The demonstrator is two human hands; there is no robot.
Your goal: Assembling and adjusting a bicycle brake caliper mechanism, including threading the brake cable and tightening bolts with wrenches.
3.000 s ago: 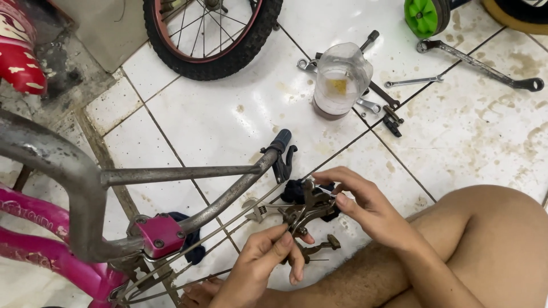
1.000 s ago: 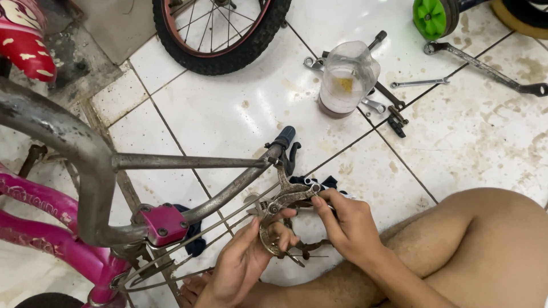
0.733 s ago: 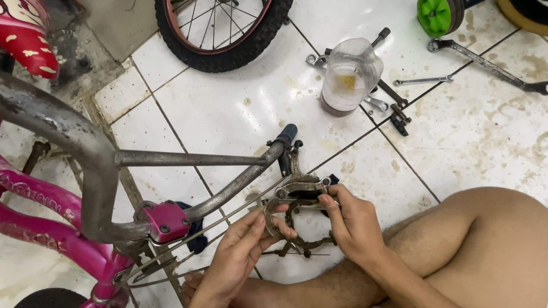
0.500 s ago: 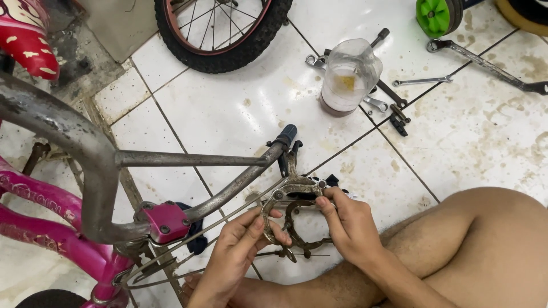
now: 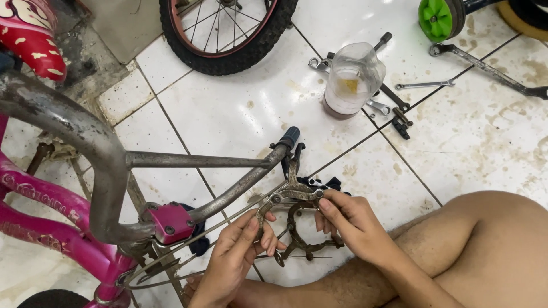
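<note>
both hands, left hand (image 5: 237,256) and right hand (image 5: 348,219), pinch the brake caliper (image 5: 288,197), fingers curled.

Rusty brake caliper (image 5: 288,197), arched, gripped both ends.

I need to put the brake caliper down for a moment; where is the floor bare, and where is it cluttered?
Bare tile lies between the wheel, the plastic bottle and the handlebar. More bare tile lies between the long wrench and the knee. Tools crowd around the bottle. The left hand and right hand hold the brake caliper.
</note>
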